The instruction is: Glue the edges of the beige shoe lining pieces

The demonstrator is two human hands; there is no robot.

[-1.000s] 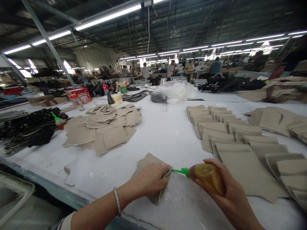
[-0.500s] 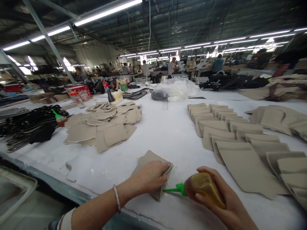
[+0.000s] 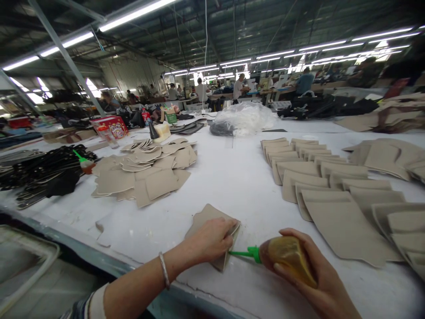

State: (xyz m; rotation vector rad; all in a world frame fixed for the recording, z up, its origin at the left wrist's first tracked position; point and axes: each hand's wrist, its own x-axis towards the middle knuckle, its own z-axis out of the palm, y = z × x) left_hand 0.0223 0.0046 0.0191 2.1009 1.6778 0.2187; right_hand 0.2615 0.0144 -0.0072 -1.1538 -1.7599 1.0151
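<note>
My left hand [image 3: 212, 239] presses down on a beige sheet piece [image 3: 203, 216], with its fingers curled at the right edge, where a narrow strip appears folded over. A wristband circles that wrist. In my right hand [image 3: 315, 270] lies a squeeze bottle [image 3: 288, 257] of amber liquid, tipped sideways. Its green nozzle [image 3: 244, 252] points left, and the tip is at the piece's right edge, just below my left fingers. Whether liquid is coming out cannot be made out.
Overlapping rows of beige pieces [image 3: 341, 221] cover the right side. A loose beige pile [image 3: 159, 181] lies left, beside black pieces [image 3: 59, 177] and a second green-tipped bottle [image 3: 86, 165]. A clear plastic bag [image 3: 244, 119] sits farther back. The table edge [image 3: 126, 263] runs close to me.
The nozzle tip has slid slightly along the piece's right edge, away from me. My left fingers have shifted and flattened a little on the piece. The camera view has tilted slightly.
</note>
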